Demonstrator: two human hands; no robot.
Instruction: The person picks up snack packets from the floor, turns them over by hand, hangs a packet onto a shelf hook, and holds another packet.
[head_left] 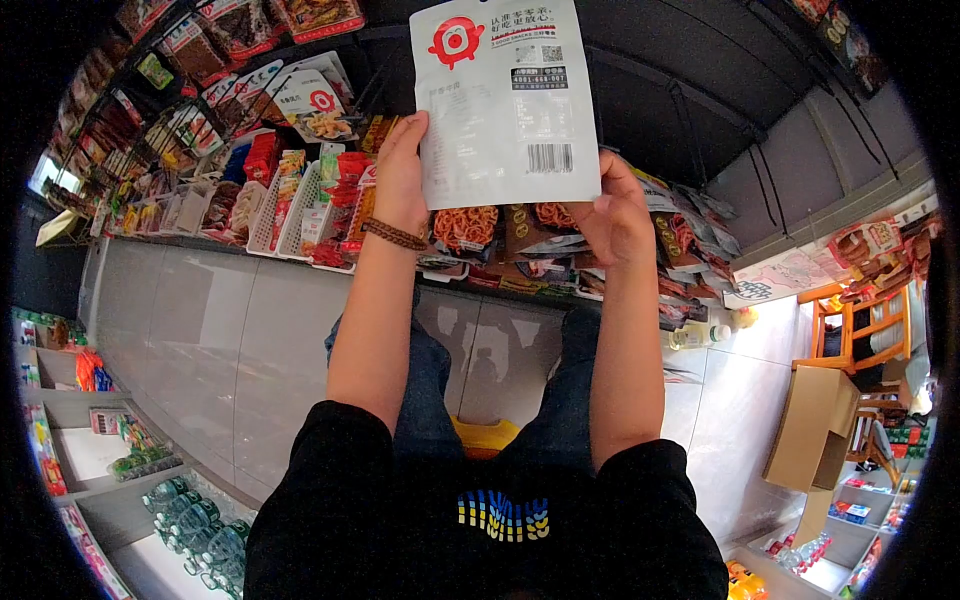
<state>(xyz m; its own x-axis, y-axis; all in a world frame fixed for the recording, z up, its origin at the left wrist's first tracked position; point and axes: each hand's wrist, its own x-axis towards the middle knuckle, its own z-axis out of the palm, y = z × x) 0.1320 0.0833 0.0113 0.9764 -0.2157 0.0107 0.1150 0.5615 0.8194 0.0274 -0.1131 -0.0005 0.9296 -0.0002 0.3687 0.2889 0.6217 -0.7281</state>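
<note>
A white snack pouch [480, 110] is held up in front of me, its printed side with a red logo and a barcode facing me. My left hand [402, 180] grips its left edge, with most of the fingers hidden behind it. At the lower right corner, my right hand [618, 215] pinches the pouch between thumb and fingers. A brown beaded bracelet [395, 235] is on the left wrist. Just behind the pouch, packs of reddish snacks [465, 228] lie on the low shelf.
White plastic baskets [268, 215] with small packets stand on the shelf to the left. Hanging snack bags [235, 30] fill the upper left rack. An open cardboard box [812, 428] and a wooden chair [865, 325] are on the right. Bottled drinks [195, 525] stand at lower left.
</note>
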